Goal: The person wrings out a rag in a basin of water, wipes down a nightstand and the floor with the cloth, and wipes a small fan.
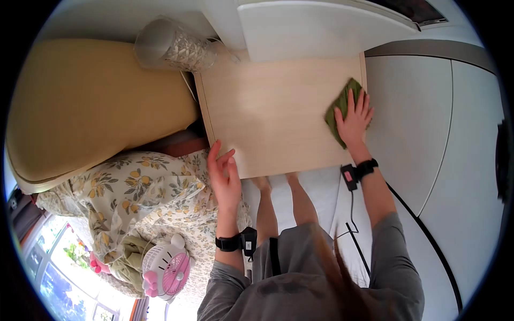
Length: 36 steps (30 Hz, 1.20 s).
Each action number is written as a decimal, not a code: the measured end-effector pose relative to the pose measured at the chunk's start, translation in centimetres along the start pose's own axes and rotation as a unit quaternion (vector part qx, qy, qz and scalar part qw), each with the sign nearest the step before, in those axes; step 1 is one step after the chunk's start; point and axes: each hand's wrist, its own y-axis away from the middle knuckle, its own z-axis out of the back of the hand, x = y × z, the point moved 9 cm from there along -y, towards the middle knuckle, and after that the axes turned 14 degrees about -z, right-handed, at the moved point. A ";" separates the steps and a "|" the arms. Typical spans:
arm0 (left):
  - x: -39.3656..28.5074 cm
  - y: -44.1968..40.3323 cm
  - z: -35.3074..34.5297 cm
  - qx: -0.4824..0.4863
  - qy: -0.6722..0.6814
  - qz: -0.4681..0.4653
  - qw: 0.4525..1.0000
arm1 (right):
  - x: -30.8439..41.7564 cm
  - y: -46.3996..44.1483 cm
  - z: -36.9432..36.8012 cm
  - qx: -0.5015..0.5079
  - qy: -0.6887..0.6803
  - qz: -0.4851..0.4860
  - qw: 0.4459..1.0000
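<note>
My right hand (pixel 354 120) lies spread on a green cloth (pixel 338 120), pressing it flat against the light wood tabletop (pixel 273 107) near its right edge. The fingers are stretched out, and some reach past the cloth toward that edge. My left hand (pixel 224 174) is at the tabletop's near left corner with its fingers loosely apart and nothing in them. Whether it touches the corner I cannot tell. Each wrist wears a black strap with a small device.
A clear textured lamp (pixel 184 48) stands at the back left, beside a tan padded headboard (pixel 101 101). Left of me is floral bedding (pixel 144 182) with a pink and white fan (pixel 167 267). White cabinet doors (pixel 412 123) rise close on the right. A white panel (pixel 321 29) is behind the tabletop.
</note>
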 end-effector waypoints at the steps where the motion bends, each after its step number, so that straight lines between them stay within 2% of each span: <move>1: 0.4 0.3 -0.1 0.002 -0.001 0.003 1.000 | 1.7 -0.5 -0.4 -0.030 0.002 -0.028 0.999; 4: 0.6 0.3 -0.9 0.020 -0.019 -0.020 0.999 | 11.6 -1.2 -0.4 -0.015 -0.044 0.008 0.999; 6: 0.9 0.4 -1.5 0.029 -0.001 0.020 0.999 | 19.0 1.1 -1.1 0.047 -0.104 0.069 0.991; 7: 1.2 0.3 -1.8 0.033 -0.002 0.021 0.999 | 22.5 2.8 -1.2 0.112 -0.109 0.101 0.983; 8: 1.6 0.0 -1.8 0.039 -0.024 0.009 0.999 | 25.3 5.5 -1.3 0.129 -0.118 0.156 0.972; 11: 2.6 -1.0 -1.7 0.047 -0.054 0.024 0.997 | 28.6 10.6 -1.0 0.149 -0.176 0.270 0.935; 13: 2.1 -2.0 -1.4 0.031 -0.080 -0.002 0.996 | 26.7 8.6 -1.1 0.143 -0.184 0.283 0.930; 15: 1.6 -3.0 -2.2 0.041 -0.086 0.018 0.995 | 22.9 4.7 -1.0 0.146 -0.191 0.263 0.934; 19: 0.6 -4.8 -4.8 0.059 -0.070 -0.007 0.996 | 11.5 -2.5 -0.2 0.069 -0.122 0.121 0.983; 22: -0.2 -5.5 -7.2 0.096 -0.067 -0.018 0.993 | 4.6 -4.3 0.8 0.022 -0.098 0.068 0.993; 24: -1.2 -5.8 -8.4 0.107 -0.094 -0.071 0.987 | 2.0 -3.4 1.0 0.022 -0.083 0.045 0.995; 28: -1.0 -5.6 -7.9 0.098 -0.097 -0.050 0.989 | -1.0 1.9 1.3 0.049 -0.049 -0.006 0.998; 31: -1.4 -5.2 -5.9 0.070 -0.124 -0.095 0.985 | -1.9 7.6 1.5 0.060 -0.050 -0.015 0.997; 34: -0.6 -3.9 -3.8 0.040 -0.125 -0.048 0.990 | -1.7 9.7 1.4 0.059 -0.054 -0.013 0.997; 36: 1.0 -3.0 -3.2 0.045 -0.079 0.017 0.996 | -1.0 9.4 1.6 0.036 -0.070 -0.024 0.997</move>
